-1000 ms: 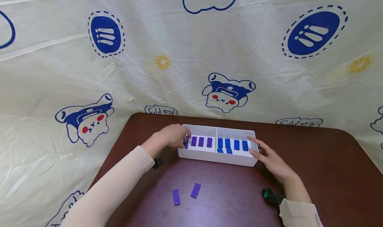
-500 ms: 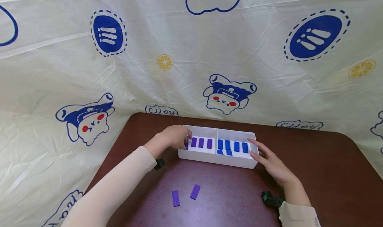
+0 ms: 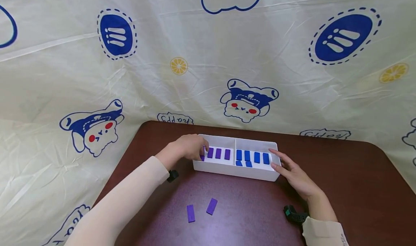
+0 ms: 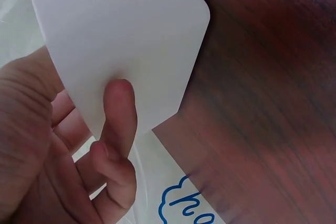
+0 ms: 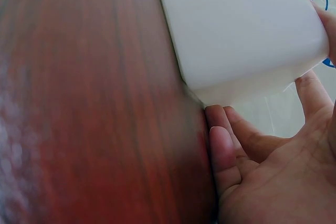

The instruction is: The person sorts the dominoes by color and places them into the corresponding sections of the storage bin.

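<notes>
A white two-compartment box (image 3: 214,168) stands toward the back of the table. Purple tiles (image 3: 218,153) line its left compartment; the right one holds several blue tiles (image 3: 256,157). My left hand (image 3: 192,147) reaches over the left end, its thumb and forefinger pinching the leftmost purple tile (image 3: 202,157), which they partly cover. In the left wrist view, another finger of that hand presses the outer end wall (image 4: 131,30). My right hand (image 3: 294,174) grips the box's right end, thumb at the front corner and forefinger over the rim. Its lower fingers lie under the corner in the right wrist view.
Two loose purple tiles (image 3: 190,213) (image 3: 212,206) lie on the dark wooden table (image 3: 253,210) in front of the box. A pale printed sheet (image 3: 195,94) hangs behind the table and along its left side. Each wrist wears a dark band (image 3: 294,214).
Both hands stay at the two ends of the box. The view shifts slightly, and the tiles keep their places.
</notes>
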Demonstrator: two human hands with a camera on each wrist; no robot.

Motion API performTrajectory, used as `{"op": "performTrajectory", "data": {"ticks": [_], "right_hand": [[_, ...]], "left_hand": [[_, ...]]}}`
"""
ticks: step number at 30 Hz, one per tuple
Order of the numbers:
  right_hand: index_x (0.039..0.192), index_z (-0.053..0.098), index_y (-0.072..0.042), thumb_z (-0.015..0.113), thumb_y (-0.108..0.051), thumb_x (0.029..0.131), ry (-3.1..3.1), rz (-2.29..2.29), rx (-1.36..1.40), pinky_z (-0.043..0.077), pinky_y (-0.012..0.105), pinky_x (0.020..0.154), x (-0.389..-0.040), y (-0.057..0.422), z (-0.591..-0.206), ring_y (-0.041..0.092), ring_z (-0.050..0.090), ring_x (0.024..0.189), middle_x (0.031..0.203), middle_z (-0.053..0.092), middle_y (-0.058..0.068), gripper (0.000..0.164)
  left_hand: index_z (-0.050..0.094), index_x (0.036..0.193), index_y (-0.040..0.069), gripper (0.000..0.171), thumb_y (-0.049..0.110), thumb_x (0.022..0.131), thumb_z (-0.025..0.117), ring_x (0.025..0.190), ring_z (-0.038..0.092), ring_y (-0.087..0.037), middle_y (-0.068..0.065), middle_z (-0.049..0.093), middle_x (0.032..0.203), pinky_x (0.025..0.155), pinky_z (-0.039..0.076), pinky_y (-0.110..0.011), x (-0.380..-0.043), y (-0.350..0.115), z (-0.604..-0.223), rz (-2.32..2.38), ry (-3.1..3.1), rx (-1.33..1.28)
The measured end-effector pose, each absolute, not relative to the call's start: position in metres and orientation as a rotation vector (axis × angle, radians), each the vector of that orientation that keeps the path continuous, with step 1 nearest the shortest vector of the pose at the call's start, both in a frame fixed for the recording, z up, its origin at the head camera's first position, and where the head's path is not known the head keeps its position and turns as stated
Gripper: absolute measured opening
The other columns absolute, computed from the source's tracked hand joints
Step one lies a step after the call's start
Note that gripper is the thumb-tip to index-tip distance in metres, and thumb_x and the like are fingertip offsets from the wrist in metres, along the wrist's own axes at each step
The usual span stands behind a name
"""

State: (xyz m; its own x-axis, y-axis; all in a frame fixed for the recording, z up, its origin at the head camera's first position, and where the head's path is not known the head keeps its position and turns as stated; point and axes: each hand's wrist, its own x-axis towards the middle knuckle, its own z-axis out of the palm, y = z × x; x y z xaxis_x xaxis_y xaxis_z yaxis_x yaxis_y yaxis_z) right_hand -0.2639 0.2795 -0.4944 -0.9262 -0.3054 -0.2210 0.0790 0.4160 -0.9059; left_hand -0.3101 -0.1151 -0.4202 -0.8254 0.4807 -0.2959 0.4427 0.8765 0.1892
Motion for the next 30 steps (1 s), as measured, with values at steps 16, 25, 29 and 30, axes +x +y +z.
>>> {"op": "performTrajectory", "data": {"ticks": [16,25,29,30], "right_hand": [[0.163,0.029,-0.040,0.059,-0.047,0.104,2.331,-1.510,-0.187,0.007,0.088,0.109,-0.264,0.281,-0.495,0.054,0.000,0.156,0.175,0.000,0.015,0.067],[0.163,0.028,-0.039,0.058,-0.045,0.105,2.333,-1.511,-0.209,0.008,0.087,0.109,-0.264,0.281,-0.496,0.055,0.000,0.156,0.175,0.000,0.017,0.066],[0.163,0.028,-0.038,0.058,-0.045,0.104,2.334,-1.510,-0.201,0.009,0.087,0.109,-0.264,0.281,-0.495,0.055,0.001,0.156,0.175,0.000,0.017,0.067],[0.163,0.028,-0.039,0.059,-0.045,0.104,2.334,-1.511,-0.197,0.009,0.087,0.110,-0.264,0.281,-0.495,0.055,0.002,0.156,0.175,0.000,0.017,0.067]], "left_hand": [[0.070,0.132,0.020,0.046,0.023,0.088,0.083,0.105,0.068,-0.014,0.006,0.078,0.110,0.089,0.056,-0.038,-0.308,-0.122,-0.411,0.230,2.726,0.668],[0.070,0.132,0.020,0.033,0.023,0.098,0.069,0.106,0.070,-0.016,0.005,0.077,0.116,0.088,0.057,-0.039,-0.302,-0.135,-0.401,0.266,2.847,0.743],[0.069,0.131,0.021,0.034,0.028,0.098,0.071,0.100,0.068,-0.014,0.003,0.076,0.118,0.087,0.056,-0.039,-0.297,-0.139,-0.394,0.279,2.875,0.753],[0.069,0.131,0.021,0.035,0.029,0.097,0.072,0.098,0.068,-0.013,0.002,0.076,0.118,0.085,0.056,-0.038,-0.295,-0.139,-0.393,0.281,2.881,0.748]]}}
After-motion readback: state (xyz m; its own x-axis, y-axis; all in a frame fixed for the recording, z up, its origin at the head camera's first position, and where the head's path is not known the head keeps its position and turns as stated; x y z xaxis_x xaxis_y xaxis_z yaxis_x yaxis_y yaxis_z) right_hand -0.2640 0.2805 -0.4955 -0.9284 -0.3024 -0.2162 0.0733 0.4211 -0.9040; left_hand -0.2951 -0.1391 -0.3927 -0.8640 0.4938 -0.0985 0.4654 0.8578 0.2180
